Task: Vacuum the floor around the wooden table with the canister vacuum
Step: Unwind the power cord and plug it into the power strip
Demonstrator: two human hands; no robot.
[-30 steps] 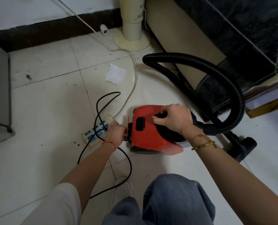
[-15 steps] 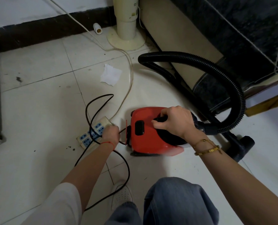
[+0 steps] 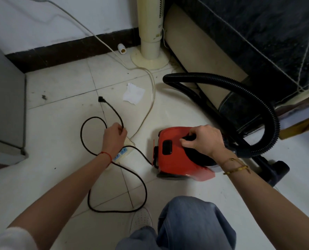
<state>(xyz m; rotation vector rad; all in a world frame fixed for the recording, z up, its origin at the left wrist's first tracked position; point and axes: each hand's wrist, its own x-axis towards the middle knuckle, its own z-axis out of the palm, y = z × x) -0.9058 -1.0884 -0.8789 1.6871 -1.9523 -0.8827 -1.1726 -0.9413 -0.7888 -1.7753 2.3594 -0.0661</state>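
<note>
The red canister vacuum (image 3: 175, 156) sits on the white tiled floor in front of my knee. My right hand (image 3: 202, 139) grips its black handle on top. Its ribbed black hose (image 3: 240, 89) arcs from the front up and back to the left. My left hand (image 3: 114, 136) holds the vacuum's black power cord (image 3: 142, 192) a short way behind the plug (image 3: 101, 99), which hangs free in the air above the tiles. The rest of the cord lies in loops on the floor. A white power strip (image 3: 122, 153) with blue sockets lies partly hidden under my left wrist.
A cream fan column and its round base (image 3: 150, 60) stand by the wall. A cream cable (image 3: 151, 98) runs to the power strip. A crumpled tissue (image 3: 133, 94) lies on the tiles. A dark covered cabinet (image 3: 258, 42) is on the right, a grey appliance (image 3: 3, 109) on the left.
My left hand moved from the back of the vacuum up and left, pulling cord out; the plug end now sticks up free. My right hand stayed on the handle.
</note>
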